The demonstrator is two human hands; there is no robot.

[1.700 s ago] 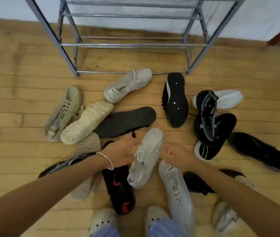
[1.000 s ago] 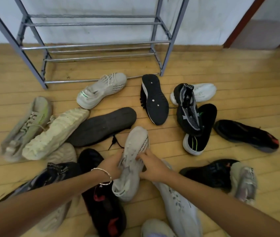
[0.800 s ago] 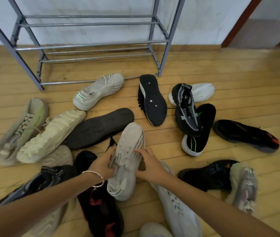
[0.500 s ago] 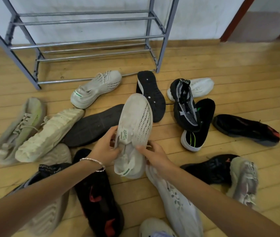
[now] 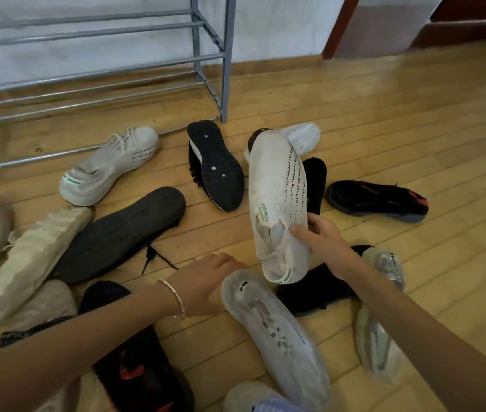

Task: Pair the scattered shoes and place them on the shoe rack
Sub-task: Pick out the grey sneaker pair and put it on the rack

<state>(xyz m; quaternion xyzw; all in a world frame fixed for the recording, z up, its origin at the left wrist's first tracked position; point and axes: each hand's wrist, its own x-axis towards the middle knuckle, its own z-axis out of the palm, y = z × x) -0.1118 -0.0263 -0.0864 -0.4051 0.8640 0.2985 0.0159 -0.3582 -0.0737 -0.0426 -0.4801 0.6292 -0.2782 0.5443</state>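
The floor [image 5: 384, 120] is light wooden planking, with a wooden skirting strip running along a white wall [image 5: 280, 22] at the far side. A dark red door frame [image 5: 337, 28] stands at the far right.

Left hand [image 5: 206, 283]: it hovers low over the floor beside the toe of a pale translucent shoe [image 5: 277, 337]. The grip is loosely spread and holds nothing; contact with that shoe cannot be confirmed. A thin bracelet [image 5: 175, 298] sits on the wrist.

Right hand [image 5: 325, 242]: the grip is closed on the white knit shoe [image 5: 277, 203] at its collar, thumb on the near side, fingers behind. The shoe is lifted clear of the floor, toe pointing away, heel toward the person.

White knit shoe: white upper with rows of small black dashes along the side, a green mark on the tongue and a green stripe at the heel.

Its matching shoe [image 5: 111, 165] lies on the floor to the far left, just in front of the shoe rack [image 5: 206, 55], with the same dashes and green heel stripe.

Between them lie a black shoe with its sole up [image 5: 215, 165] and a dark grey sole [image 5: 123, 233]. A black shoe with a red accent [image 5: 378, 200] lies to the right.

The shoe rack is grey metal tubing, standing against the wall; its visible rails carry no shoes.
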